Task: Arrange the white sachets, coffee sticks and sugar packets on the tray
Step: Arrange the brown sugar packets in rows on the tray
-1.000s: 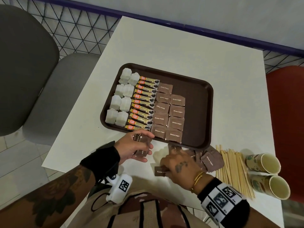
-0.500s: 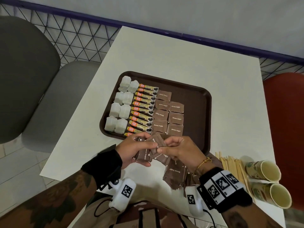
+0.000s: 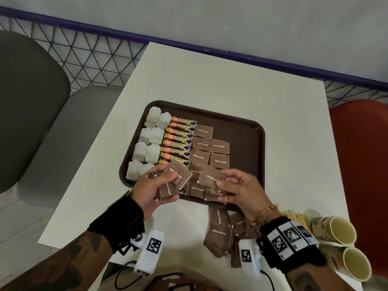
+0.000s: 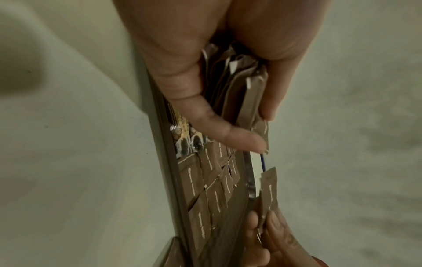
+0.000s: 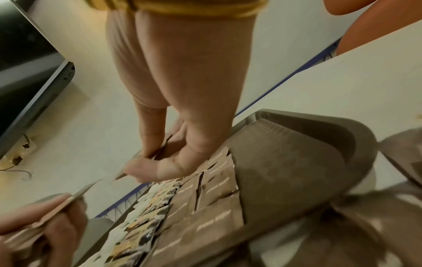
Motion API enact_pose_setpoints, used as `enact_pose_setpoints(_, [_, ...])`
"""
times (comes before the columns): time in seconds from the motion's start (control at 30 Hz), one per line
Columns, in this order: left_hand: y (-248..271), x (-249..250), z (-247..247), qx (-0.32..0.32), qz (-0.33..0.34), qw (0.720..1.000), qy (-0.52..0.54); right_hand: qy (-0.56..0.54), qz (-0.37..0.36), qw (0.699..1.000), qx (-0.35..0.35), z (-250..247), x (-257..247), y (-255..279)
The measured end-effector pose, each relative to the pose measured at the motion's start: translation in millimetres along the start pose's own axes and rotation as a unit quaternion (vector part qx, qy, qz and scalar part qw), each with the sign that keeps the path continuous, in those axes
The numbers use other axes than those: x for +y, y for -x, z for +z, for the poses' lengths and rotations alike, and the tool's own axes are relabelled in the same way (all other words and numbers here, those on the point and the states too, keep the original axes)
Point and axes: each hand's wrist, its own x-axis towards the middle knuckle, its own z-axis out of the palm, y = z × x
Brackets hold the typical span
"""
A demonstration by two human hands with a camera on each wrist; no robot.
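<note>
Brown paper sugar packets are filling both hands of a person seated at a white table [image 3: 210, 80]. The left hand [image 3: 151, 185] is gripping a small stack of packets [image 3: 177, 177], thumb curled over the top one and fingers closed underneath; the left wrist view is showing that stack [image 4: 237, 86] clamped edge-on between thumb and fingers. The right hand [image 3: 241, 190] is pinching a single packet [image 3: 211, 178] by its near corner, thumb on top and fingertips [image 3: 222, 199] below, the packet hanging just above the near end of the sugar rows [image 3: 210, 150]. Those rows are lying on the brown tray [image 3: 247, 148] directly beyond the fingers of both hands. Past the left thumb, the coffee sticks [image 3: 178, 141] are sitting in a neat column, with the white sachets [image 3: 149, 148] paired up farther to that side. Behind the right wrist, loose packets [image 3: 218, 234] are lying scattered on the table, off the tray. Wooden stirrers [image 3: 294, 217] and two paper cups [image 3: 340, 244] on their sides are resting beside that wrist.
</note>
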Motion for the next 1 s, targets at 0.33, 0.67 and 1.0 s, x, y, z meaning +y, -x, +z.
enact_pose_setpoints(0.33, [-12,33,-2,0.043,0.029,0.998,0.048,0.123,-0.08,0.976,0.16,-30,-59,-103])
enact_pose_setpoints(0.67, [-22,31,-4,0.051,0.025,0.997,0.06,0.296,-0.074,0.918,0.255,-31,-60,-170])
enact_pose_setpoints(1.0, [-33,38,12,0.049,0.025,0.997,0.059,0.364,-0.091,0.891,0.255,-31,-53,-175])
